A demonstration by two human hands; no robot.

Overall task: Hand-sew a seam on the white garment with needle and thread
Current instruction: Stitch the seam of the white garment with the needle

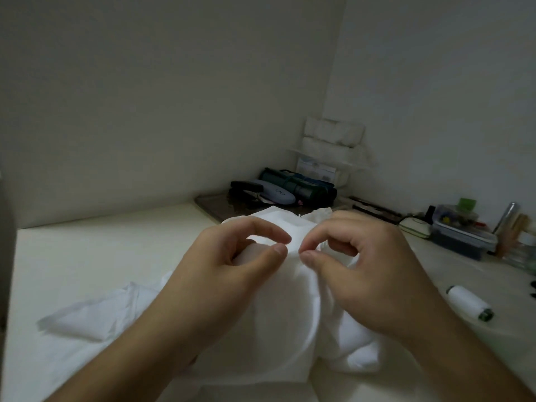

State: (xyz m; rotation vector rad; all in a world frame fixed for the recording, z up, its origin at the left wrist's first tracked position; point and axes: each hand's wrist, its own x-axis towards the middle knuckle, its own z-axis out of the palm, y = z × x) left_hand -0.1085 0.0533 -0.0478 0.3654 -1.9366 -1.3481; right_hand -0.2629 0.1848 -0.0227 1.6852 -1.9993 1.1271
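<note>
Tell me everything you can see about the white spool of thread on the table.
The white spool of thread is a cylinder fully wound with white thread, with a dark, greenish end cap facing the near right. It lies on its side on the pale tabletop, angled diagonally, to the right of the right hand and clear of the white garment. Nothing touches it but the table. No loose thread end is discernible.

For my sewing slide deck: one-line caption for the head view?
Both hands, left hand and right hand, pinch white garment; thread spool lies nearby.
</note>
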